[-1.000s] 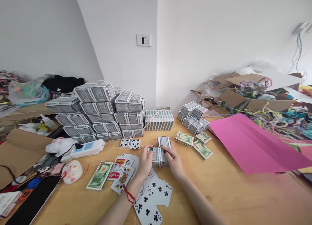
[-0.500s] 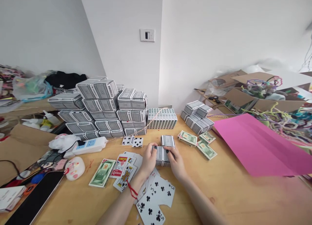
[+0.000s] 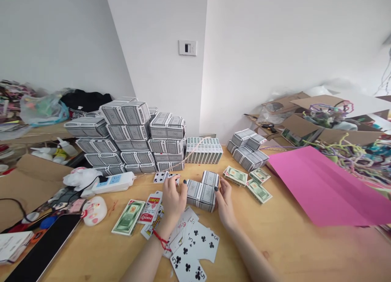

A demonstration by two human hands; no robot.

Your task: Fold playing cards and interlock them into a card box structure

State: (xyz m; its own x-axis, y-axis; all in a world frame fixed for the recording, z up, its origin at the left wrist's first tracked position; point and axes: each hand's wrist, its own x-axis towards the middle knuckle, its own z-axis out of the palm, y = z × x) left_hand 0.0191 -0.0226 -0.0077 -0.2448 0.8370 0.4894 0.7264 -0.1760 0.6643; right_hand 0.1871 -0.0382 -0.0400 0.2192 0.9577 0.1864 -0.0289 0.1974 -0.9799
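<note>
Playing-card block, patterned backs outward: on table, between the hands. Left hand: grip spread, just beside block. Right hand: grip spread, thumb at block's right edge; contact unclear. Loose playing cards: face up, nearer the wearer.

Bright, diffuse lt; L wall dimmer than R wall; desk pinkish lwr R; edges stretched, a bit blurry.

Three gray-patterned playing-card blocks sit together on the worktop, forming an L. Two stand side by side, the third behind the right one.
</note>
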